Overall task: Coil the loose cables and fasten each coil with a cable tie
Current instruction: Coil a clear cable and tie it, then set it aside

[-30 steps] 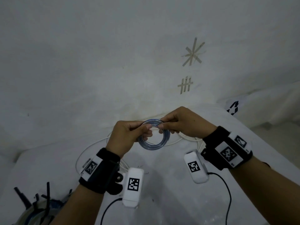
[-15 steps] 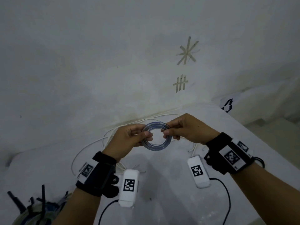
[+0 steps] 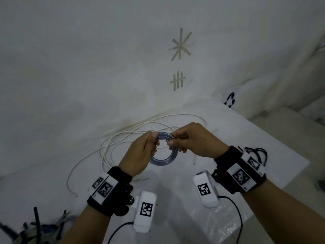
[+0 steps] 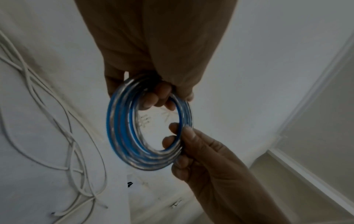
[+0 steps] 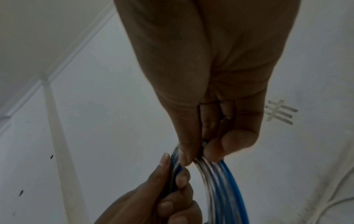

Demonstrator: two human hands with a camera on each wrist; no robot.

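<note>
A small coil of clear and blue cable (image 3: 163, 160) is held up over the white table (image 3: 263, 147) by both hands. My left hand (image 3: 151, 143) pinches its upper left part, thumb on top. My right hand (image 3: 175, 140) pinches the upper right part. In the left wrist view the coil (image 4: 122, 128) forms a ring of several turns, with the left hand (image 4: 159, 97) at its top and the right hand (image 4: 178, 145) on its right side. The right wrist view shows the right hand (image 5: 199, 151) pinching the strands (image 5: 226, 189) just above the left hand (image 5: 172, 174). A loose white cable (image 3: 112, 148) sprawls beneath.
A heap with black strips (image 3: 35, 229) sits at the lower left. A clear plastic bag (image 3: 216, 222) lies near the front right. The table's right edge (image 3: 297, 173) drops to the floor. The wall (image 3: 88, 67) with tape marks (image 3: 180, 44) stands close behind the table.
Both hands have kept hold of the coil and shifted their pinches from its sides toward its top. More of the white cable shows now.
</note>
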